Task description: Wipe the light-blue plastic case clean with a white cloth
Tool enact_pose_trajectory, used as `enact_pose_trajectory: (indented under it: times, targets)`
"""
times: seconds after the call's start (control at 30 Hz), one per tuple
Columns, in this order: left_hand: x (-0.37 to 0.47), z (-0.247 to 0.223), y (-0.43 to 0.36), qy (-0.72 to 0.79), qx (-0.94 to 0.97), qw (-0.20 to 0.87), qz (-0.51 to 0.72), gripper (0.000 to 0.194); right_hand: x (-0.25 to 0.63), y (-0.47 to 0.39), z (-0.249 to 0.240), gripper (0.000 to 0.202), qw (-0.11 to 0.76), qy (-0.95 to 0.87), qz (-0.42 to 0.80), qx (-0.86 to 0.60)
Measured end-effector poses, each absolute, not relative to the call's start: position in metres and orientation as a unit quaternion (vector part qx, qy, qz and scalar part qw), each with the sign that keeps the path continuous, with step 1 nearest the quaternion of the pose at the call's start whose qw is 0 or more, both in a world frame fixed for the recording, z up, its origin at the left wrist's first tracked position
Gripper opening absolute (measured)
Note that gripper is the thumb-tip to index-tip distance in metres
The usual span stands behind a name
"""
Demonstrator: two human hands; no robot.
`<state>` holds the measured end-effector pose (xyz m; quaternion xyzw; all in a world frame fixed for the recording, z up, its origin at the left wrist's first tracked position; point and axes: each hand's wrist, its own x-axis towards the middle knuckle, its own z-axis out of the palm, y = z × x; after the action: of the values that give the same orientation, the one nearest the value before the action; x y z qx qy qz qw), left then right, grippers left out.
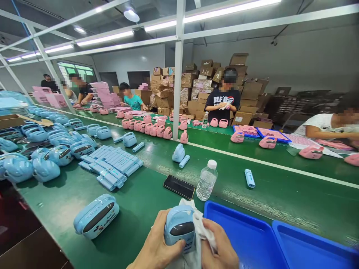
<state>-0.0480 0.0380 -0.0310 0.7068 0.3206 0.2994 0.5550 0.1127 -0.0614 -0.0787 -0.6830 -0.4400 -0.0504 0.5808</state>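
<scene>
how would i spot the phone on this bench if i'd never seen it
On the green bench, look just past the hands holding a blue device. The phone lies flat left of the water bottle. It is the only thin black slab among blue items.

The scene is bright and evenly lit by long tube lights (pixel 106 38) overhead and a round lamp (pixel 131 15), which burn out to pure white. Soft glare lies on the green belt (pixel 252 186) and the glossy blue cases (pixel 97 215). Shadows are faint and short. Straight frame bars (pixel 178 67) lean and bow toward the edges. The near hands are sharp; faces far off are blurred.
</scene>
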Motion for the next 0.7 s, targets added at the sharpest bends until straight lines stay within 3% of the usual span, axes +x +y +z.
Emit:
enact_pose_trajectory:
  times: [0.13, 0.27, 0.33, 0.5, 0.7]
  targets:
    - [-0.049, -0.032, 0.042, 0.268, 0.693, 0.611, 0.272, 0.075, 0.093, -0.037, -0.098, 0.045, 0.572, -0.539, -0.068, -0.614]
    - [-0.054, -0.023, 0.048, 0.241, 0.701, 0.63, 0.233, 0.085, 0.092, -0.039, -0.098, 0.039, 0.543, -0.597, -0.033, -0.589]
    - [-0.054, -0.022, 0.05, 0.236, 0.695, 0.636, 0.238, 0.083, 0.095, -0.041, -0.096, 0.035, 0.548, -0.571, -0.025, -0.611]
    - [-0.047, -0.035, 0.046, 0.237, 0.673, 0.646, 0.271, 0.059, 0.102, -0.034, -0.095, 0.055, 0.542, -0.664, -0.011, -0.516]
    - [-0.052, -0.037, 0.037, 0.327, 0.628, 0.606, 0.364, 0.075, 0.126, -0.044, -0.09, 0.015, 0.616, -0.487, 0.101, -0.612]
